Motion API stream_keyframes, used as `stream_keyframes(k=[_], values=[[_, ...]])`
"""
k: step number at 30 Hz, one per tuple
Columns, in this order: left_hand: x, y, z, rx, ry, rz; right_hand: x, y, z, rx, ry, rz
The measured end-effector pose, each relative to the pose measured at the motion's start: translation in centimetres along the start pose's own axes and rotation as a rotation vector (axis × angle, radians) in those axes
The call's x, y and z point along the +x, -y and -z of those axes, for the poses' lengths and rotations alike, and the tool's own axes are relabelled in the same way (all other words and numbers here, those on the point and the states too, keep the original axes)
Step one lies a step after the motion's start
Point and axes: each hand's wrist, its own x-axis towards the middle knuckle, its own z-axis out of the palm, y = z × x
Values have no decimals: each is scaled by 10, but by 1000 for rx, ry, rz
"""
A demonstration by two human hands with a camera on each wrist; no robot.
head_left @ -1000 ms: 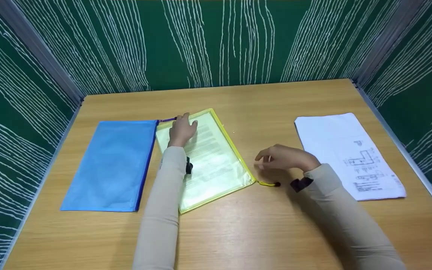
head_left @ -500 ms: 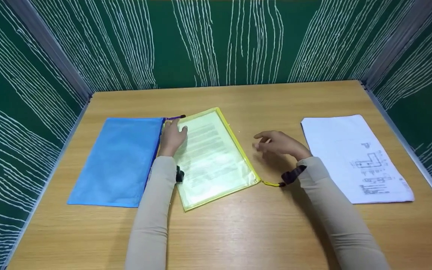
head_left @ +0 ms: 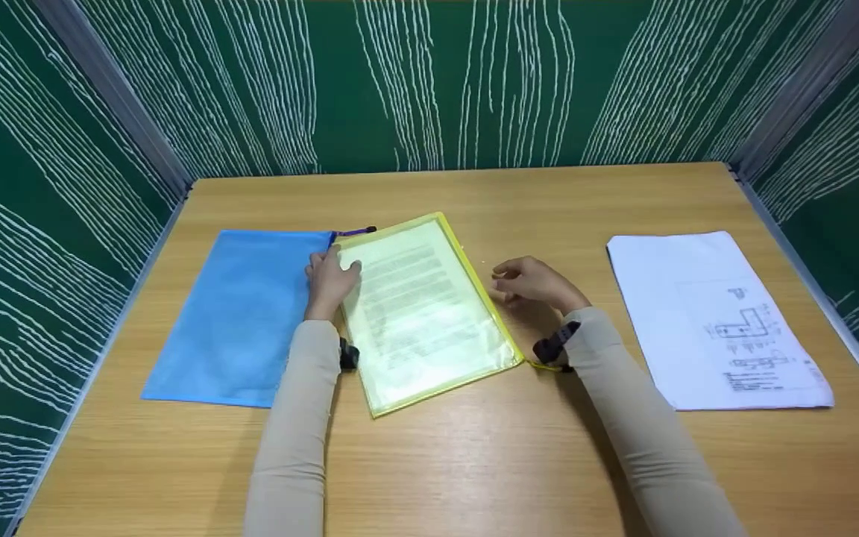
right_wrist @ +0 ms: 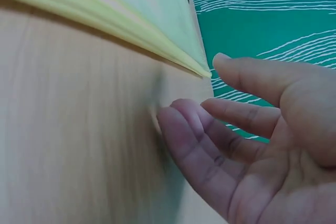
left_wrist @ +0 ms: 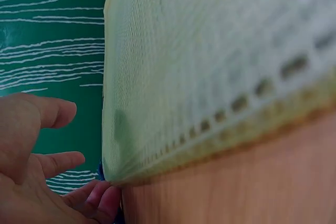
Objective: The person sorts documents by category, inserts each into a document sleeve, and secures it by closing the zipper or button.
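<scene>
Blue folder [head_left: 239, 317]: left of the left fingers [head_left: 315, 261], lying flat, so it likely stays put by itself
Left hand [head_left: 331, 283]: fingers spread apart, low tips touching the edge of the yellow folder [head_left: 429, 313], maybe to steady it
Yellow folder: between the left and right fingers, turned slantwise, maybe so both hands can get to its sides, with a printed page inside
Right hand [head_left: 537, 283]: fingers loosely bent, thumb apart, nothing in them, near the folder's right edge, perhaps to be close to it
Paper [head_left: 709, 313]: well right of the right fingers, likely to leave the folders room
Table [head_left: 444, 477]: light brown wood, under the fingers
Wall [head_left: 450, 89]: green with white wavy lines, beyond the fingers
</scene>
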Motion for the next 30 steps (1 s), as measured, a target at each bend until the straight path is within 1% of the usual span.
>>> stream_keyframes(k=[4, 5, 10, 11, 12, 17, 22, 26, 30], values=[[1, 4, 1, -31, 17, 21, 3, -1, -4, 15, -5, 11], [0, 5, 1, -37, 20, 26, 0, 5, -5, 21, -3, 1], [-1, 7, 3, -59, 23, 44, 2, 11, -13, 34, -19, -23], [-1, 7, 3, -59, 21, 44, 3, 11, -15, 28, -26, -25], [-1, 7, 3, -56, 18, 43, 7, 7, -17, 23, -37, -21], [-1, 6, 2, -35, 8, 30, 10, 13, -25, 6, -64, -47], [-1, 5, 1, -26, 16, 26, 13, 17, -31, -40, -82, -80], [0, 6, 2, -13, 21, 38, 14, 17, -34, -27, -83, -90], [0, 7, 2, -14, 32, 34, 13, 14, -36, -9, -86, -73]])
